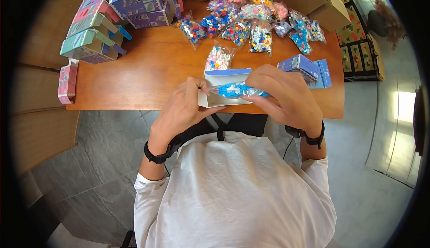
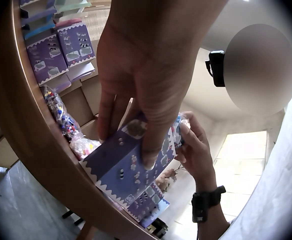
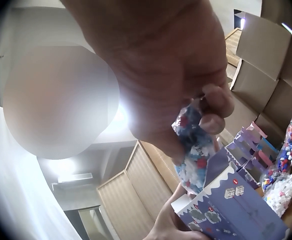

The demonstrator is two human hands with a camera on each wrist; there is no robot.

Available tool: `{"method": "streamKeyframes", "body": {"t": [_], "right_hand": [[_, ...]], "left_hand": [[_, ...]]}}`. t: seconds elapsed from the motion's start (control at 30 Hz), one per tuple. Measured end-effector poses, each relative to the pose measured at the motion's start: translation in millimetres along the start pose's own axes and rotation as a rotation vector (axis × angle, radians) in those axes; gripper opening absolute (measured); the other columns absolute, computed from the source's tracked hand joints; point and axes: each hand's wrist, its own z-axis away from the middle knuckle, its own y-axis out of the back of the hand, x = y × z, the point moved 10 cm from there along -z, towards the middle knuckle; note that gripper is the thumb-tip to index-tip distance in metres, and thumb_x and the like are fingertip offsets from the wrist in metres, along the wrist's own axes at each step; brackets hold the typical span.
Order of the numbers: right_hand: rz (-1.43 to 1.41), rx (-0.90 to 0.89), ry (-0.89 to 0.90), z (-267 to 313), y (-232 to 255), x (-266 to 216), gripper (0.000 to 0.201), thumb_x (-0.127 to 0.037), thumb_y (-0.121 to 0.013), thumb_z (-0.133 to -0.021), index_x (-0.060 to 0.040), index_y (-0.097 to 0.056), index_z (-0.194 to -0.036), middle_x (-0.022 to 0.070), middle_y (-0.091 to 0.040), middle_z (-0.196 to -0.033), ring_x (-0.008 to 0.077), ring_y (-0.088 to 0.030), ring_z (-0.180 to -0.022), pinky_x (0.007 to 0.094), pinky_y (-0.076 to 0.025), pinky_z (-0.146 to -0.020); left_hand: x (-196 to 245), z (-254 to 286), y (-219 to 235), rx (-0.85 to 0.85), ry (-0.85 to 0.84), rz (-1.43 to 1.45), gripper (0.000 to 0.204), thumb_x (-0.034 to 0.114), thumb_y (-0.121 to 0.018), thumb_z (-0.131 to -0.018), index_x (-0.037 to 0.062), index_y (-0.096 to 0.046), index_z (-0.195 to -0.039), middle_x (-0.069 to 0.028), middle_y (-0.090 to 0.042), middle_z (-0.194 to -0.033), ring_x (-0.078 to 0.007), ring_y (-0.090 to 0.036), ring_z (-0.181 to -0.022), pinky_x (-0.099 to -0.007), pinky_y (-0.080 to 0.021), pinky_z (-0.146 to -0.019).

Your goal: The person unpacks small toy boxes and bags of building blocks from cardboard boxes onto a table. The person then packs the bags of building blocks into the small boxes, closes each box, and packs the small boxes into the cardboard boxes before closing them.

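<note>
My left hand (image 1: pixel 175 112) grips a small purple-blue carton (image 2: pixel 118 167) by its side at the table's front edge. In the head view the carton's white inside and raised blue flap (image 1: pixel 228 72) face up, so it stands open. Over that opening lies a clear plastic bag (image 1: pixel 234 90) of blue and white small building pieces. My right hand (image 1: pixel 289 96) pinches the bag at its right end between thumb and fingers. Through the film, the right wrist view also shows a few red pieces. The bag's lower end (image 3: pixel 190 175) is right at the carton's mouth.
Behind the carton lies a bag of white and pink pieces (image 1: pixel 219 58), with several mixed-colour bags (image 1: pixel 237 31) further back. Opened cartons (image 1: pixel 92 44) are stacked at the left; a pink one (image 1: pixel 67 82) stands at the edge. Another blue carton (image 1: pixel 301 67) stands at the right.
</note>
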Motion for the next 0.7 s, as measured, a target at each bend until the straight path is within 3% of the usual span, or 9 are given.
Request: {"method": "streamKeyframes", "body": {"t": [0.07, 0.17, 0.3, 0.43, 0.5, 0.57, 0.6, 0.7], "right_hand": [[0.052, -0.027, 0.006, 1.9, 1.4, -4.2, 0.025, -0.014, -0.077, -0.085, -0.0103, -0.064, -0.107, 0.0058, -0.065, -0.097, 0.0292, -0.067, -0.075, 0.04, -0.05, -0.06], [0.114, -0.099, -0.01, 2.3, -4.1, -5.0, 0.024, -0.014, -0.077, -0.085, -0.0102, -0.065, -0.106, 0.006, -0.064, -0.101, 0.0281, -0.067, -0.076, 0.0409, -0.05, -0.061], [0.143, -0.151, -0.045, -6.0, -14.5, -11.5, 0.031, -0.014, -0.078, -0.085, -0.0064, -0.068, -0.114, 0.0082, -0.065, -0.111, 0.0271, -0.068, -0.083, 0.0357, -0.053, -0.066], [-0.058, 0.011, -0.06, -4.1, -4.1, -3.6, 0.046, -0.009, -0.076, -0.087, -0.007, -0.061, -0.13, 0.011, -0.061, -0.124, 0.023, -0.064, -0.076, 0.0331, -0.051, -0.065], [-0.128, 0.042, -0.096, 1.7, -2.7, 2.4, 0.051, -0.008, -0.076, -0.087, -0.0071, -0.057, -0.135, 0.0123, -0.059, -0.126, 0.0229, -0.063, -0.074, 0.0335, -0.051, -0.064], [-0.206, 0.272, -0.343, 19.3, 6.4, 30.7, 0.056, 0.002, -0.075, -0.085, -0.0066, -0.056, -0.137, 0.0103, -0.059, -0.131, 0.0191, -0.06, -0.075, 0.0294, -0.05, -0.066], [-0.207, 0.27, -0.343, 21.9, 0.1, 33.7, 0.056, 0.002, -0.075, -0.085, -0.0066, -0.056, -0.137, 0.0103, -0.059, -0.131, 0.0191, -0.06, -0.075, 0.0294, -0.05, -0.066], [-0.371, 0.281, -0.446, 32.2, -19.2, 51.6, 0.056, 0.008, -0.073, -0.084, -0.0066, -0.059, -0.136, 0.0086, -0.061, -0.129, 0.0176, -0.062, -0.081, 0.0266, -0.05, -0.067]], "left_hand": [[4.0, -1.2, -0.8, 0.007, -0.032, -0.005, 0.057, 0.022, -0.091, -0.079, 0.0024, -0.046, -0.107, -0.0163, -0.064, -0.095, -0.0386, -0.067, -0.084, -0.0443, -0.054, -0.07], [10.7, -4.9, -2.7, 0.021, -0.082, -0.009, 0.057, 0.022, -0.091, -0.079, 0.0025, -0.046, -0.107, -0.0155, -0.063, -0.095, -0.0379, -0.067, -0.083, -0.044, -0.054, -0.069], [7.9, -2.8, -8.7, -0.003, -0.073, -0.098, 0.065, 0.025, -0.096, -0.073, 0.0009, -0.047, -0.11, -0.0176, -0.065, -0.104, -0.0366, -0.068, -0.084, -0.0431, -0.054, -0.069], [4.4, -0.5, -4.1, 0.001, -0.032, -0.018, 0.057, 0.021, -0.089, -0.081, 0.0015, -0.049, -0.117, -0.0167, -0.063, -0.101, -0.0363, -0.066, -0.086, -0.0456, -0.054, -0.075], [8.9, 1.4, -2.2, -0.019, -0.038, 0.038, 0.064, 0.011, -0.089, -0.08, -0.0027, -0.047, -0.127, -0.0179, -0.065, -0.111, -0.0381, -0.069, -0.096, -0.0425, -0.056, -0.089], [6.8, 6.1, -1.5, 0.017, -0.016, 0.038, 0.067, 0.009, -0.087, -0.081, -0.0021, -0.047, -0.133, -0.0188, -0.066, -0.116, -0.0384, -0.068, -0.102, -0.0424, -0.055, -0.094], [4.1, 8.1, -1.3, 0.047, -0.003, 0.04, 0.07, 0.006, -0.086, -0.082, -0.0015, -0.046, -0.139, -0.0196, -0.067, -0.12, -0.0386, -0.068, -0.109, -0.0423, -0.054, -0.099], [-4.0, 12.4, -9.8, 0.123, -0.109, 0.239, 0.056, 0.004, -0.081, -0.084, 0.0011, -0.054, -0.133, -0.0197, -0.065, -0.132, -0.0378, -0.067, -0.113, -0.0435, -0.055, -0.093]]}}
